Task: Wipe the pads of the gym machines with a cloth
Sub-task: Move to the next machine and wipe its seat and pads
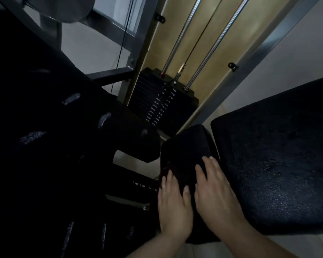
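Both hands – left hand [172, 203], right hand [215, 190] – flat on dark cloth [185, 151]

At six o'clock, a small black textured vinyl pad [186, 146]. At three o'clock, a broad black pebble-grained seat pad [280, 164]. At nine o'clock, a black worn cushion [63, 127] flecked with grey scuffs. At twelve o'clock, a black weight stack [162, 103] with white numerals, silver chrome guide rods [218, 41], and a tan backing panel [203, 53].
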`<state>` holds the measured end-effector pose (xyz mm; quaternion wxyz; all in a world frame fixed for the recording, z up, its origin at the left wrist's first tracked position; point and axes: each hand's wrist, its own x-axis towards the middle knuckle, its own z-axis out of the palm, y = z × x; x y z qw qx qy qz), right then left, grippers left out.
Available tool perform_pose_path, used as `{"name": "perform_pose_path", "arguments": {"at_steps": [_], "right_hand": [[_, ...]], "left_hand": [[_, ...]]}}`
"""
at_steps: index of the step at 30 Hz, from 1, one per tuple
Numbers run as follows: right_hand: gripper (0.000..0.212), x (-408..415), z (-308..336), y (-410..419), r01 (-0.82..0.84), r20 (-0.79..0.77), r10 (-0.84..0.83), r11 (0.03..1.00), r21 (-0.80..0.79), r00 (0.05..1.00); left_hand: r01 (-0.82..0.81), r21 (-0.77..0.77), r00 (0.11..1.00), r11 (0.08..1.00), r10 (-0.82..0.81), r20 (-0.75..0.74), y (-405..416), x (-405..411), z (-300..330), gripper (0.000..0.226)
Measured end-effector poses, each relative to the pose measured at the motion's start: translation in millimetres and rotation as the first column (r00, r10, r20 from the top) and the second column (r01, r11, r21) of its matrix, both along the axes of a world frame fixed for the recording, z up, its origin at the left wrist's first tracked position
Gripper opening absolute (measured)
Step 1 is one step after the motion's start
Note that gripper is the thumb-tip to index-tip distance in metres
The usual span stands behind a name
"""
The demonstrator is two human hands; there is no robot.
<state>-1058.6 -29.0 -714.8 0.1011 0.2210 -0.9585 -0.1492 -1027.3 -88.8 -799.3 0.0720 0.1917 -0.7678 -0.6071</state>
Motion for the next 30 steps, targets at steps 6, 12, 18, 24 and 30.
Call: {"name": "perform_pose_path", "arguments": {"at_steps": [6,12,18,24,30], "right_hand": [[0.047,-24,16,-18,-0.015,0.073,0.007,0.993,0.114,0.997],[0.051,-41,28,-25,-0.093,0.141,0.061,0.969,0.231,0.988],[0.055,-37,32,-25,-0.154,0.231,0.097,0.958,0.242,0.968],[0.054,-38,20,-22,-0.089,0.185,0.074,0.993,0.075,0.98],[0.039,-42,4,-17,-0.132,0.069,0.129,0.991,0.031,0.989]], "left_hand": [[0.064,-0.048,0.998,0.997,-0.065,-0.008,-12,-34,-1,0.057],[0.066,0.019,0.996,0.998,-0.067,0.051,-35,-112,-8,0.057],[0.028,-0.002,0.999,1.0,-0.028,-0.024,2,4,-4,0.071],[0.1,-0.008,0.994,0.995,-0.1,-0.044,-19,-53,-14,0.068],[0.027,0.074,0.999,0.997,-0.026,-0.025,-52,-162,-24,0.051]]}}
